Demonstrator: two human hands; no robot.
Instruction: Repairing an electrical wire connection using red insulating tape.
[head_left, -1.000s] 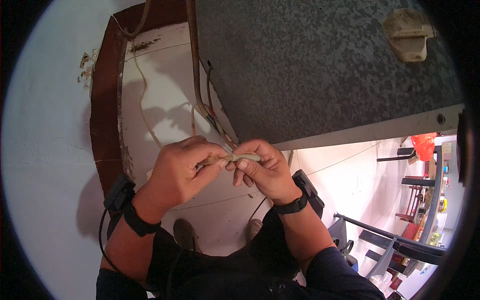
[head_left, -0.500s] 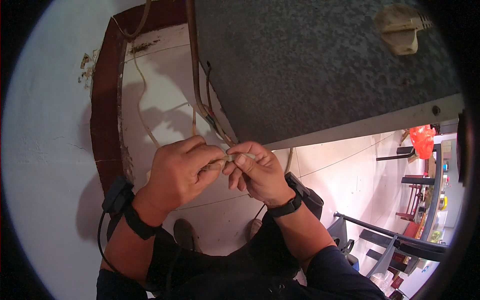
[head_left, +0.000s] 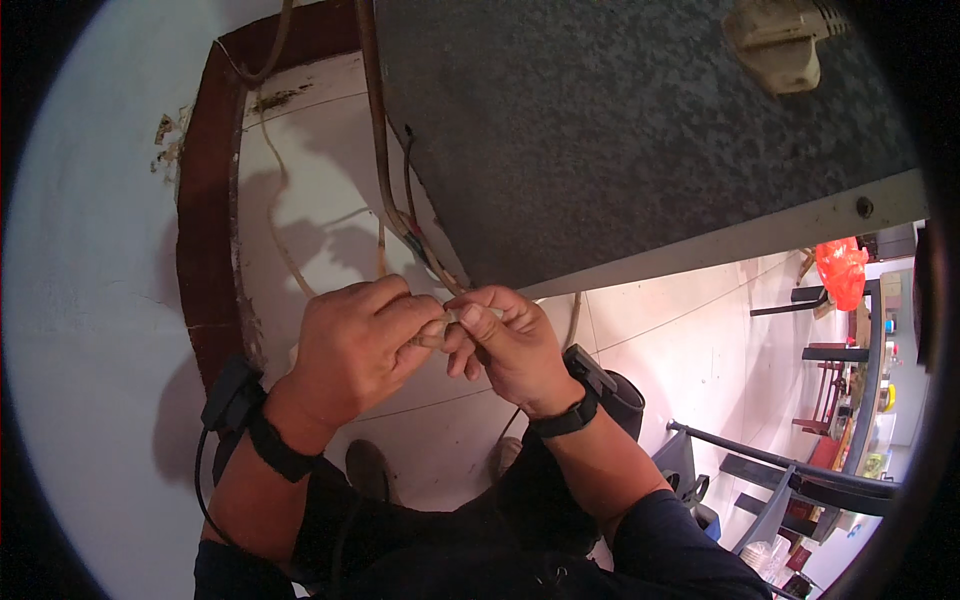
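Observation:
My left hand (head_left: 355, 350) and my right hand (head_left: 515, 350) meet below a grey speckled cabinet (head_left: 640, 140), both pinching a short pale cable end or sleeve (head_left: 452, 318), largely covered by fingertips. Just above them, beige and dark cables (head_left: 382, 160) run down along the cabinet's left edge, with green and red showing at one spot (head_left: 416, 240). A thinner pale cable (head_left: 285, 235) trails over the tiled floor behind my left hand. On the cabinet at upper right is a dirty cream plug-shaped fitting (head_left: 775, 45).
A pale wall (head_left: 90, 280) with a dark red skirting (head_left: 205, 240) borders the left. At right, sideways in the fisheye view, are black metal frames (head_left: 835, 352), a red plastic bag (head_left: 840, 275) and cluttered shelves or tables. My feet (head_left: 368, 465) show below.
The pale piece between my fingers is more covered than a second ago, my right thumb now lying further over it. The whole view has shifted slightly, moving the cabinet up and left in frame.

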